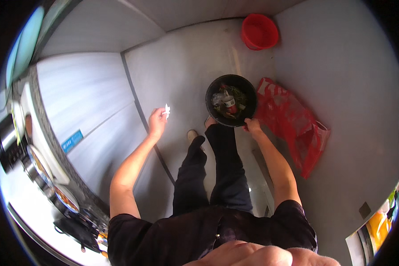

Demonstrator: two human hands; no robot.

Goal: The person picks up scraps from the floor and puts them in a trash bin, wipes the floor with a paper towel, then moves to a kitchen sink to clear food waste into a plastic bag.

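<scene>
Pinched in the fingers of my left hand is a small white scrap, perhaps crumpled tissue, held out over the floor. My right hand grips the near right rim of a round black bin. Inside the bin lie a bottle with a label, clear crumpled plastic and green plant scraps. Beside the bin, to its right, a red plastic bag leans along the wall. I cannot tell whether the bin's base rests on the floor.
A red bucket stands in the far right corner. To the left runs a counter edge bearing plates of food, a dark pot and a black pan. White cabinet doors face me below it. My feet are close to the bin.
</scene>
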